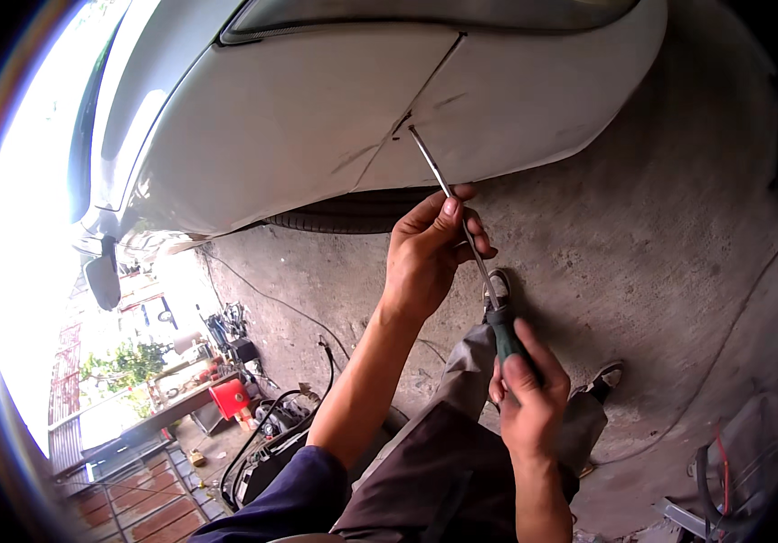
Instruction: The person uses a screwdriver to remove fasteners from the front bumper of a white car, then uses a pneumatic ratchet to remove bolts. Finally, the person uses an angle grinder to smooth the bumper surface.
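Overhead, looking down at a long screwdriver (461,226) slanting up-left, tip set in the seam of a white car body panel (298,118) above a tyre (353,213). Right hand (526,398) wrapped shut around the green handle, lowest and nearest. Left hand (425,258) higher, fingers (461,217) pinching the metal shaft midway. Concrete floor (660,244) below; no containers close by.

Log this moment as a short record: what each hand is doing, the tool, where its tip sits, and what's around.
left hand: fingers steady the metal shaft
right hand: grips the green handle
tool: long screwdriver, angled up and left
tip: at the seam between two white car body panels
below panels: tyre
ground: concrete floor
lower left: red container, black cables
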A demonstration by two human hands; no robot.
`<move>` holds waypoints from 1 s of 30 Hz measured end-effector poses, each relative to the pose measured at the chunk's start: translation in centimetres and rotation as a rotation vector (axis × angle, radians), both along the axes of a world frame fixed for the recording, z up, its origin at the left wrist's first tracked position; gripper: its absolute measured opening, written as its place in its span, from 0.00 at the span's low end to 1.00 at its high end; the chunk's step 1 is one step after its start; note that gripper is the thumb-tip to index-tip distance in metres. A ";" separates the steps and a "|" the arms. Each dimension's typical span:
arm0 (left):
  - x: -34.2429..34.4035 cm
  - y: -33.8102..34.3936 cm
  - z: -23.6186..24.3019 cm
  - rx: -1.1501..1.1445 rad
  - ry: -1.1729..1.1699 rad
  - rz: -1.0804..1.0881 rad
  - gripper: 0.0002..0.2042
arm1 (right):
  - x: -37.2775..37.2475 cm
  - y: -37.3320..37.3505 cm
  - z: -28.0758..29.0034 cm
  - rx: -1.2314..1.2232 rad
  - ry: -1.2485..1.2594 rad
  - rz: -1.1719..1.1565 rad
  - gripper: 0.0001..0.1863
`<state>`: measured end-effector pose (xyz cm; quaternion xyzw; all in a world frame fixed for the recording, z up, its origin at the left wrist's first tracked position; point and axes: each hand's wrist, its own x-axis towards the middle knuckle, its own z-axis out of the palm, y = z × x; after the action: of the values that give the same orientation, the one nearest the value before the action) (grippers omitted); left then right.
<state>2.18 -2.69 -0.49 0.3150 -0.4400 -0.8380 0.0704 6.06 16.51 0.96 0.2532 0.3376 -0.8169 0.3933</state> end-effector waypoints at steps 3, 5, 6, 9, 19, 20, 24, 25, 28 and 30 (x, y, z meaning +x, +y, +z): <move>-0.2 -0.3 0.0 0.011 -0.004 -0.008 0.14 | -1.2 0.3 -0.5 -0.298 -0.344 -0.014 0.20; -0.2 -0.3 0.2 0.029 -0.024 -0.014 0.14 | -2.1 0.0 0.2 -0.283 -0.361 0.039 0.17; 0.0 -0.4 0.5 0.028 -0.042 -0.011 0.14 | -1.9 0.2 -0.2 -0.253 -0.292 0.072 0.19; 0.6 -1.0 0.8 -0.097 -0.118 -0.019 0.15 | -1.4 0.2 0.1 0.469 0.727 0.320 0.18; 1.9 -5.9 2.2 -0.669 -0.321 -0.052 0.18 | -3.2 1.4 -0.4 -0.168 -0.191 0.158 0.20; 1.3 -6.1 1.6 -0.712 -0.349 -0.083 0.18 | -3.2 1.4 -1.0 -0.160 -0.172 0.171 0.21; -0.2 -9.2 -0.4 -0.729 -0.328 -0.190 0.16 | -2.7 3.4 0.9 0.011 -0.007 0.234 0.22; -0.5 -10.4 -1.0 -0.708 -0.307 -0.216 0.15 | -2.1 4.6 1.4 0.103 0.041 0.243 0.22; -2.4 -10.6 -5.7 -0.980 -0.368 -0.438 0.18 | 0.0 9.9 1.9 0.397 0.035 0.247 0.22; -5.9 -4.8 -2.9 -0.998 -0.191 -0.503 0.20 | 2.8 15.5 1.5 0.578 -0.015 0.237 0.22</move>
<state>-3.76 -7.49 -3.43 0.2033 -0.8486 -0.4874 -0.0310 8.83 32.03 2.42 0.3193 0.5804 -0.6334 0.4000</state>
